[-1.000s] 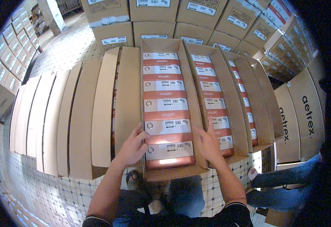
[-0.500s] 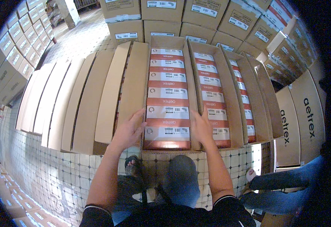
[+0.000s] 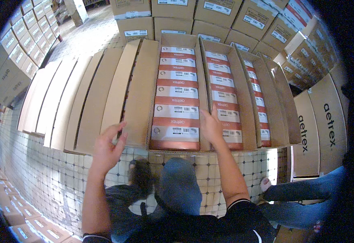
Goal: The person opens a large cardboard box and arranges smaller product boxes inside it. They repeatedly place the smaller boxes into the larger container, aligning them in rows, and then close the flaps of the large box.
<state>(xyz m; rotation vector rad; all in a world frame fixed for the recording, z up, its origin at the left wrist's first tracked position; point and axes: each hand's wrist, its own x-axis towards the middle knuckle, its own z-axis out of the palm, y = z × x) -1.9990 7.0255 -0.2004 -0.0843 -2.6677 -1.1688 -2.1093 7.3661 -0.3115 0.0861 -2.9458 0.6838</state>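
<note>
In front of me stands a long open brown carton (image 3: pixel 201 142) holding a row of white-and-red boxes (image 3: pixel 175 133) with printed labels. My right hand (image 3: pixel 212 128) grips its right side wall, thumb on the inner side and fingers over the edge by the neighbouring carton. That neighbouring open carton (image 3: pixel 247 121) holds a similar row of boxes. My left hand (image 3: pixel 109 148) is off to the left, fingers apart and slightly curled, holding nothing. It hovers at the near edge of the carton flaps (image 3: pixel 140 117), its fingertips close to the cardboard; touching or apart I cannot tell.
More long cartons with raised flaps (image 3: pixel 86 105) line up leftward. Another open carton (image 3: pixel 266 101) stands to the right. Stacked closed cartons (image 3: pixel 173 10) form a wall behind. A person's jeans-clad leg (image 3: pixel 298 190) is at the right. Tiled floor (image 3: pixel 59 186) lies below.
My left hand has let go of the carton's left side and moved left and nearer to me. My right hand stays at the right wall. My legs have shifted.
</note>
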